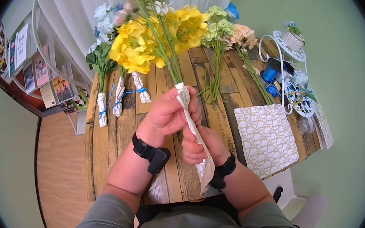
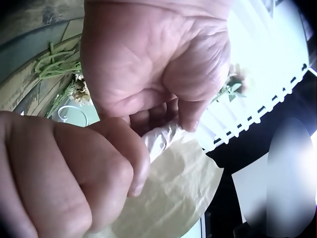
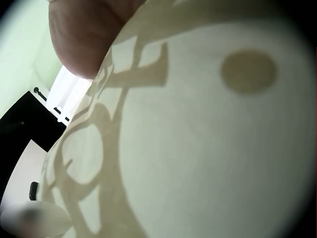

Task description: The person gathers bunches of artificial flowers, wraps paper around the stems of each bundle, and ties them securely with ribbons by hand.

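A bouquet with yellow artificial flowers [image 1: 138, 44], white blossoms and long green stems [image 1: 169, 64] is held upright over the table. My left hand [image 1: 165, 112] pinches the stems' lower part, where white-and-beige patterned wrapping paper [image 1: 205, 175] is rolled tightly round them. Just below, my right hand [image 1: 203, 144] grips the same paper, its fingers curled about the twisted roll. The paper's loose end flares toward my body; in the left wrist view its plain cream inner side [image 2: 173, 188] shows. Printed paper [image 3: 198, 148] fills most of the right wrist view. The stem ends are hidden inside.
Several bunches with wrapped stems [image 1: 101, 108] and blue ties lie at left. Green hydrangeas [image 1: 218, 34] and peach flowers [image 1: 242, 36] lie behind. A patterned sheet [image 1: 265, 139] is at right, near a blue ribbon spool [image 1: 271, 70] and white metal stand [image 1: 286, 93]. A magazine rack [image 1: 42, 65] stands left.
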Tool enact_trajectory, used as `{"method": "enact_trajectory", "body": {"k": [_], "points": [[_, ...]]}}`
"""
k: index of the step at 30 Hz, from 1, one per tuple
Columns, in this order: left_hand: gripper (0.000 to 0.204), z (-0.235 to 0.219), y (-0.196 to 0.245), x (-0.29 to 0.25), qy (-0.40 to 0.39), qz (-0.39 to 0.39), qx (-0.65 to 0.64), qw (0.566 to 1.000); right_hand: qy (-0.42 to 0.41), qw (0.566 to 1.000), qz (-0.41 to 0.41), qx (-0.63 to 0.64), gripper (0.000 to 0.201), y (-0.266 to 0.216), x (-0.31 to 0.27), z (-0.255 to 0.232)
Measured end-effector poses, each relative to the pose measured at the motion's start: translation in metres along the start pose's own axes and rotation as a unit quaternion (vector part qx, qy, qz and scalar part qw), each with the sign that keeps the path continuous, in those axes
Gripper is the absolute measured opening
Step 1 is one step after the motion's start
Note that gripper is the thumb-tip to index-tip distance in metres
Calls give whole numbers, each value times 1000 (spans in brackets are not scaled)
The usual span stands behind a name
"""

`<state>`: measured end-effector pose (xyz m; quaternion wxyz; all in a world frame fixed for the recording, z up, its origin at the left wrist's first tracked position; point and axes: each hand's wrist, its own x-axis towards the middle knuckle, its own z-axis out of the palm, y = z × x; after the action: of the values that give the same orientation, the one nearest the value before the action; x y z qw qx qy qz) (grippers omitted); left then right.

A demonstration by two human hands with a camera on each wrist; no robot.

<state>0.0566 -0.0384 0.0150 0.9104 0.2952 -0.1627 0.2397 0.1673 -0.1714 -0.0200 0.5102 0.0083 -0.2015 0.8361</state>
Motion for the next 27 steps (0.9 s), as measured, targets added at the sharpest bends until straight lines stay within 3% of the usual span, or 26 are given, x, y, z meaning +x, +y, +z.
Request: {"method": "enact_trajectory", "body": {"k": [1,3,4,5,6,8,10,14,16,17,18,19,20,21,22,24,26,27], "points": [[37,-1,0,-1,0,1,-1,1000,5,1000,2,6,40,2,0,-1],[30,3,3,-1,79,-16,95,992,10,1000,4,13,39,4,2,5],[30,9,4,0,79,-16,95,992,111,989,-44,-88,36,5,4,16],[27,18,4,1,141,-1,158,977,210,955,-91,-186,35,7,7,23],[24,26,4,3,202,13,220,954,210,956,-91,-186,35,8,10,24],[22,39,1,9,247,28,275,929,276,894,-148,-320,25,8,18,26],[20,40,0,9,305,41,391,867,280,891,-161,-318,21,12,21,15],[20,41,-3,10,316,54,442,838,300,893,-168,-290,20,15,23,10],[24,38,-2,8,303,41,355,884,312,897,-163,-267,23,10,18,13],[24,38,0,7,302,40,355,884,205,956,-109,-181,30,2,10,14],[28,39,2,7,254,31,271,928,93,990,-51,-91,37,-1,6,15],[32,40,6,6,203,22,183,962,93,990,-52,-90,37,0,5,14],[36,22,5,3,150,3,153,977,69,995,-39,-61,39,3,4,12],[36,22,5,3,151,2,153,977,45,998,-26,-32,42,5,2,10],[35,22,4,2,96,-5,80,992,19,1000,-7,5,47,6,1,4],[28,19,1,3,-6,-6,-67,998,8,1000,5,4,48,9,1,-4],[26,16,3,3,-11,-9,-69,998,-3,1000,18,3,50,11,0,-5],[24,18,5,4,-17,-14,-69,997,62,997,-11,-46,47,10,-1,2]]}}
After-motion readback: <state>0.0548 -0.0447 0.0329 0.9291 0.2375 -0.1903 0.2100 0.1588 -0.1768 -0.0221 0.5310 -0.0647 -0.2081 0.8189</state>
